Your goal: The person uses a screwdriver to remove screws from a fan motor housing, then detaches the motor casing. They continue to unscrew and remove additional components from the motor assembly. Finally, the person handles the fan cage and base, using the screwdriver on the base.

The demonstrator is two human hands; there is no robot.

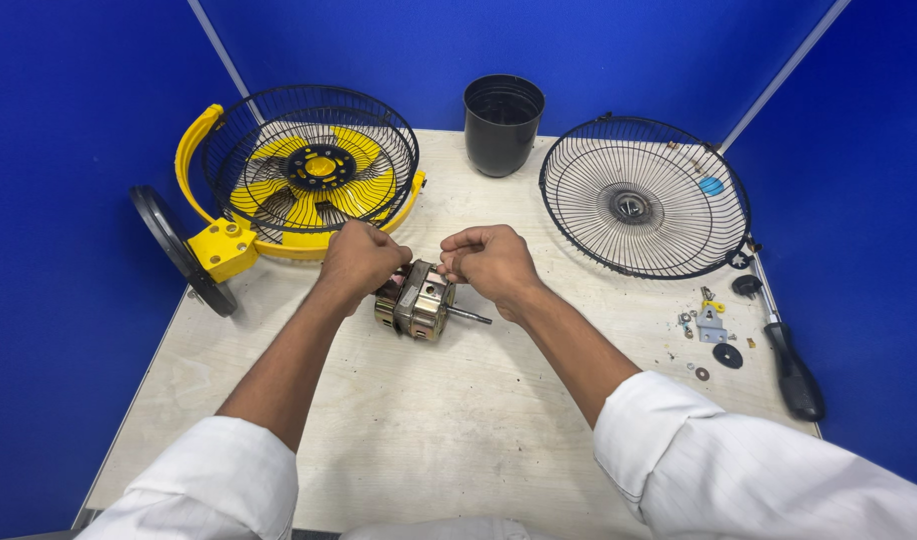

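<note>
Pale wooden table (pixel 399 440): motor (pixel 419 300), two fan grilles, black cup (pixel 503 122), screwdriver (pixel 787 360), small hardware.

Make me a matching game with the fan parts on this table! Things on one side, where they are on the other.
Things:
1. fan motor
2. black cup
3. screwdriver
4. yellow fan blades

Places:
A. right edge of the table
B. inside the left wire guard
C. between both hands
D. far middle of the table

Pairs: 1-C, 2-D, 3-A, 4-B
</note>
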